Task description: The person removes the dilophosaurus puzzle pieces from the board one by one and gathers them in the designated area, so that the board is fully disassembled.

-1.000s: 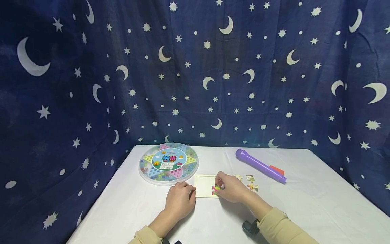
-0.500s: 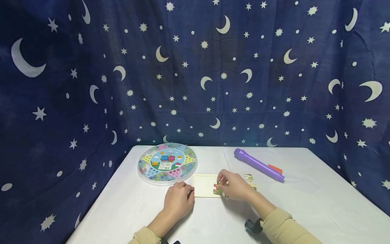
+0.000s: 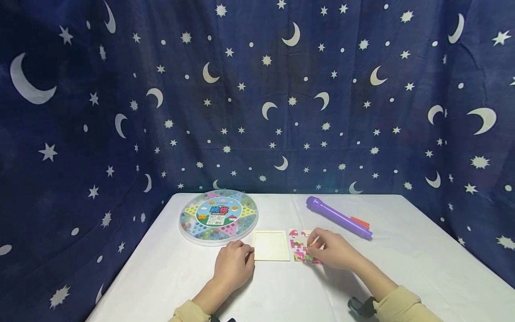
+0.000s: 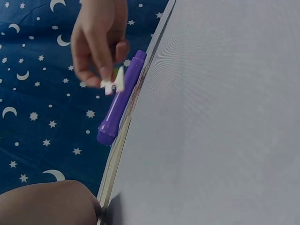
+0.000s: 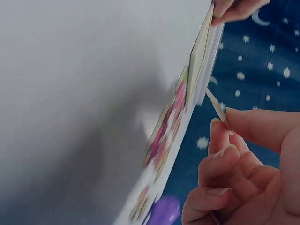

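A cream puzzle tray (image 3: 272, 246) lies on the table with a bare inside. At its left edge is my left hand (image 3: 234, 264), whose fingertips grip the rim, as the right wrist view also shows. My right hand (image 3: 335, 251) pinches a small jigsaw piece (image 4: 115, 82) between thumb and fingers. In the right wrist view that piece (image 5: 218, 108) appears edge-on. Below the right hand, just right of the tray, several pink and green jigsaw pieces (image 3: 298, 244) lie close together. Some are hidden by the hand.
A round Chinese checkers box (image 3: 219, 217) full of coloured marbles stands behind the left hand. Farther back on the right lies a purple microphone-shaped tube (image 3: 339, 218), beside an orange-red object (image 3: 360, 222). A patterned curtain (image 3: 257, 112) hangs beyond the white table (image 3: 289, 295).
My right hand has moved right with a piece, from over the tray to above the loose pieces, baring the tray's right side. The left hand stays at the tray's edge.
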Demonstrator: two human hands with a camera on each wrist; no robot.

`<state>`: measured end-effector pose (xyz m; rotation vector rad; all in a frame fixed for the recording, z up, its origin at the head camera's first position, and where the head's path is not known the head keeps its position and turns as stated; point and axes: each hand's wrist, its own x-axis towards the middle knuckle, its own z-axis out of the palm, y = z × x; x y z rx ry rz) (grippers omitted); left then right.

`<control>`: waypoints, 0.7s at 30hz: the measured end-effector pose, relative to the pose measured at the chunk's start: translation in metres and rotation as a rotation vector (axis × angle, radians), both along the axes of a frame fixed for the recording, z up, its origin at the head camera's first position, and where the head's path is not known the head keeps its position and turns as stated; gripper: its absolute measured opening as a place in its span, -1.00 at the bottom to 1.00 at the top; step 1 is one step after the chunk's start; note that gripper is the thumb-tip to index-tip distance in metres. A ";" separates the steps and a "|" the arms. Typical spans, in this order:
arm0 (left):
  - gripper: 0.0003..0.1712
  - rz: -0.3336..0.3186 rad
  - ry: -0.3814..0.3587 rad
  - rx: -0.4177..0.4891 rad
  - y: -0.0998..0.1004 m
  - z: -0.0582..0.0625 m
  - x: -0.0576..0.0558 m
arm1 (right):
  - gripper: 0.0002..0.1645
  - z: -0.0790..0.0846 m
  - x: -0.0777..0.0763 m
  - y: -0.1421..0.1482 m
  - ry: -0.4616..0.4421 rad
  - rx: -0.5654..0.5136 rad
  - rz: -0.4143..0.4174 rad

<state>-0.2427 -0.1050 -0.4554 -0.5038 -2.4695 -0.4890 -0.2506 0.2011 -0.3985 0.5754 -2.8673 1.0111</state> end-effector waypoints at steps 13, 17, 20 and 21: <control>-0.95 0.000 0.011 0.023 -0.007 -0.002 -0.001 | -0.78 -0.010 0.012 0.055 -0.073 0.010 -0.042; -0.95 0.005 0.002 0.027 -0.008 -0.002 -0.001 | -0.77 -0.012 0.012 0.058 -0.104 0.034 -0.094; -0.95 0.003 0.001 0.028 -0.009 -0.002 -0.001 | -0.76 -0.013 0.012 0.057 -0.098 0.074 -0.130; -0.95 0.002 0.001 0.030 -0.009 -0.002 -0.001 | -0.75 -0.013 0.012 0.057 -0.089 0.087 -0.135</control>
